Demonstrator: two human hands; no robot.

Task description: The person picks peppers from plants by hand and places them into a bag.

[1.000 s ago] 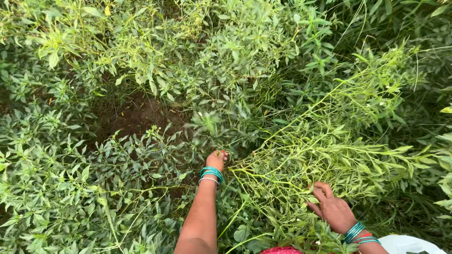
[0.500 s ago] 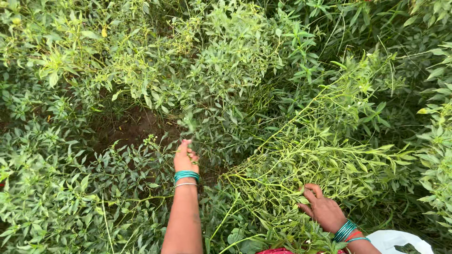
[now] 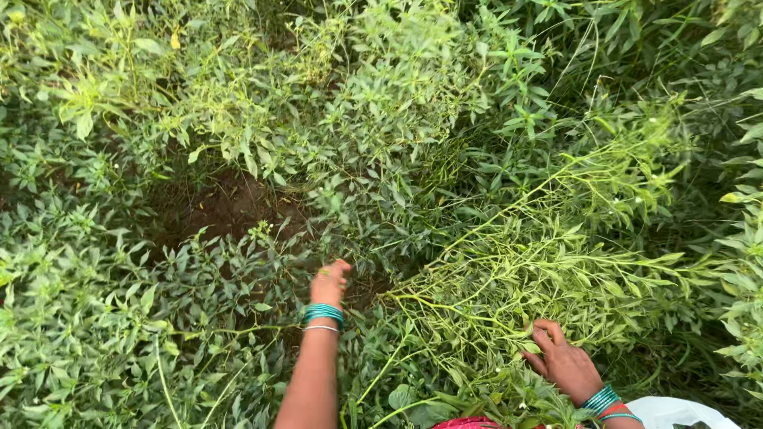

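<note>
Head view: my left hand (image 3: 330, 283) pinches into dark leafy plants (image 3: 238, 278) near the soil patch (image 3: 226, 208), right hand (image 3: 566, 367) spread on pale bent stems (image 3: 509, 278). Yanking could snap them.

Two hands show among the leafy plants: the left hand (image 3: 330, 283) and the right hand (image 3: 565, 367), each with one cluster of teal bangles on its wrist. One patch of bare brown soil (image 3: 230, 208) lies between the plants, and one white bag (image 3: 675, 413) sits at the bottom right corner.
</note>
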